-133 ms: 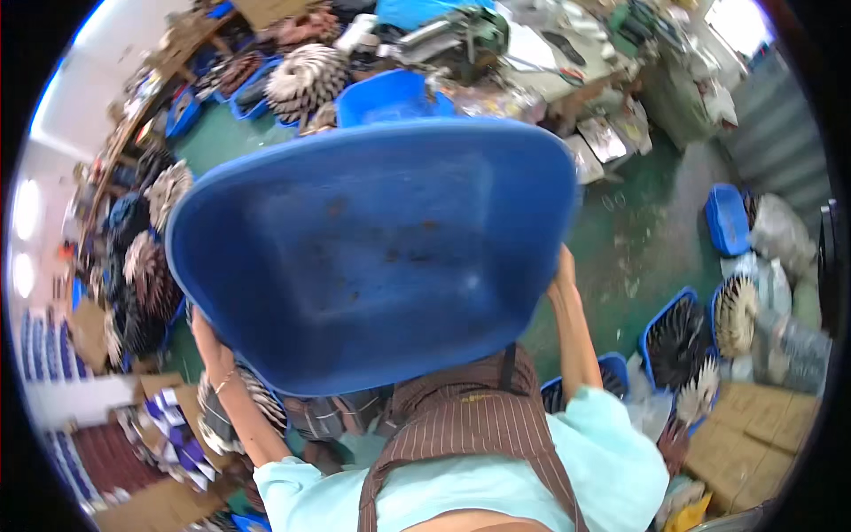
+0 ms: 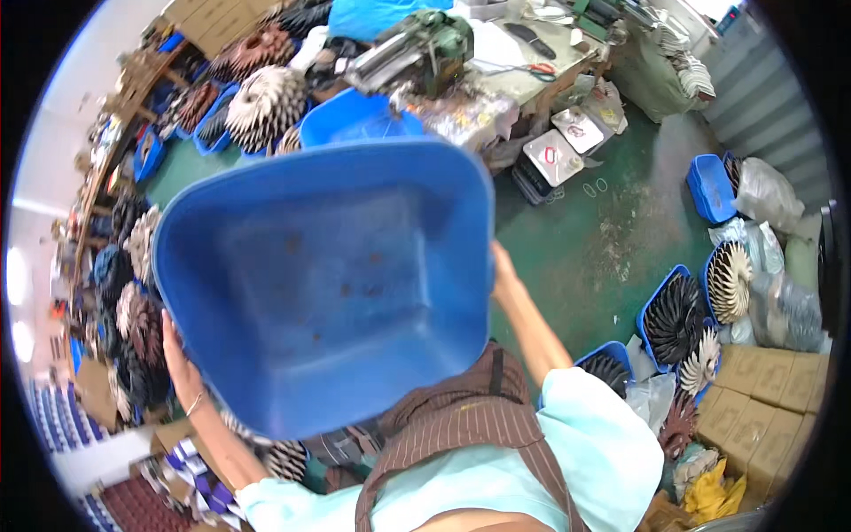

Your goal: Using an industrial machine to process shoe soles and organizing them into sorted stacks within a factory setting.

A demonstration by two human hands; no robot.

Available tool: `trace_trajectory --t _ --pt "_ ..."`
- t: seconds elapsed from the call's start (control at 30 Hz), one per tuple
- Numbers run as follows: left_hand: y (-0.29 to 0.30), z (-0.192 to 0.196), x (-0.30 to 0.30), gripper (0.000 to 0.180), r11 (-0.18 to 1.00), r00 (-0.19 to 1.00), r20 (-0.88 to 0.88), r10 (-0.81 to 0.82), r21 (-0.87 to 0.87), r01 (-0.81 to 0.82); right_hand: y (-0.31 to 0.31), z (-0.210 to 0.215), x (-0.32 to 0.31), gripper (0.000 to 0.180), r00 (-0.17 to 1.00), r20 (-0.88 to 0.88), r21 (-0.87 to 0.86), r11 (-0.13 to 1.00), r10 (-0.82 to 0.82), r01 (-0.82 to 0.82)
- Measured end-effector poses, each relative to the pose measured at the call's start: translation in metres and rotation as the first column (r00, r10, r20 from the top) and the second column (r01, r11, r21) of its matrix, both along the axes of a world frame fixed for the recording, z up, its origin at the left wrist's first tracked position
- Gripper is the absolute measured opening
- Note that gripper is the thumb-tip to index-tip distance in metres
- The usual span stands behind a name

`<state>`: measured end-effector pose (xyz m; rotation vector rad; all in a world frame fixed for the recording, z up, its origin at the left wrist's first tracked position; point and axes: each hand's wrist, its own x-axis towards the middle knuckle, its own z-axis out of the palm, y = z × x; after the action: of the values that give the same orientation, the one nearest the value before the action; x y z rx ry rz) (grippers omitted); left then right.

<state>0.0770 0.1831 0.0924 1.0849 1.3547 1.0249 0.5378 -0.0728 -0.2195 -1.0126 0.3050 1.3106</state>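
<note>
A large blue plastic tub [image 2: 337,293] hangs in front of me, its opening turned up toward me. Inside are only a few dark smudges on its bottom. My left hand [image 2: 182,359] presses along the tub's left side, fingers against the outer wall, a thin bracelet on the wrist. On the opposite side my right hand [image 2: 503,273] grips the wall, most of its fingers hidden behind the tub.
Behind the tub, a workbench [image 2: 523,84] carries a green machine [image 2: 434,53] and red-handled scissors [image 2: 539,71]. Another blue tub [image 2: 355,120] stands below it. At right are tubs of black soles [image 2: 674,319], a small blue tub [image 2: 712,191] and cardboard boxes [image 2: 762,390]. Spiral stacks [image 2: 266,106] line the left.
The tub has shifted left and slightly down in view, with both hands still on its sides. Its opening now faces me more squarely, and the surroundings have swung a little.
</note>
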Motion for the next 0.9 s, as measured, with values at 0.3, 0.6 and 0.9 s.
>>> trace_trajectory --t 0.3,0.6,0.9 --pt "0.319 -0.116 0.163 0.045 0.889 0.849 -0.265 -0.457 -0.169 0.426 0.180 -0.124 -0.029 0.073 0.971 -0.166 0.131 0.973 -0.169 0.192" --pt "0.600 -0.278 0.408 0.040 0.509 0.340 -0.421 -0.841 -0.405 0.759 0.282 -0.130 -0.065 0.058 0.814 -0.189 -0.245 0.829 -0.549 0.503" --pt "0.538 -0.344 0.454 0.067 0.203 0.189 -0.830 -0.525 0.093 0.975 0.347 -0.215 -0.076 0.058 0.517 -0.229 -0.615 0.535 -0.825 0.580"
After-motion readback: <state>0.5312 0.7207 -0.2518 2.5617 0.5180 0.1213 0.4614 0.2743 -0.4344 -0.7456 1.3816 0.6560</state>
